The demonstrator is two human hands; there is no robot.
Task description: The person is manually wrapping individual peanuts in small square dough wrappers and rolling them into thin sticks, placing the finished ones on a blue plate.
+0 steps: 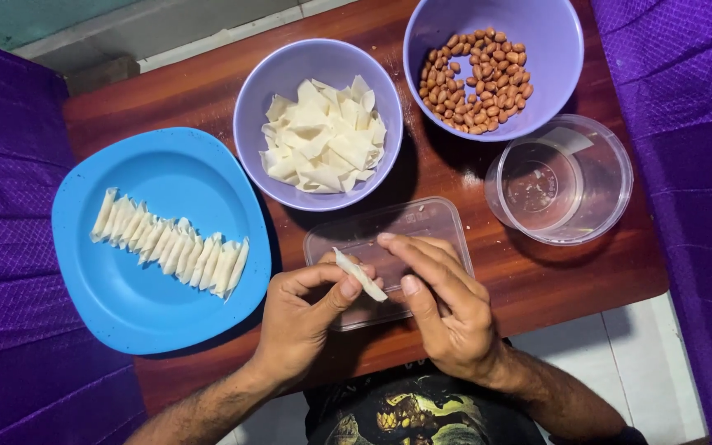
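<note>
1. Fingers of both our hands close on one rolled wrapper (360, 274): the left hand (298, 321) pinches its near end between thumb and forefinger, and the right hand (442, 309) steadies it from the right with its fingertips. The roll sits above the clear rectangular tray (430, 218), near the middle of the wooden table (208, 91).
2. Blue plate (162, 239), left: a row of finished rolls (170, 243) lies across it, each touching the next.
3. Far purple bowl (492, 62), right: peanuts (478, 81).
4. Purple bowl (319, 124), centre: flat cut wrappers (323, 136).
5. Round clear container (560, 180), right: it looks empty.
6. To do this step well, in our judgement, we keep even pressure along the roll so the seam stays shut, avoid crushing the ends, and keep it over the tray so that anything which drops is caught.
</note>
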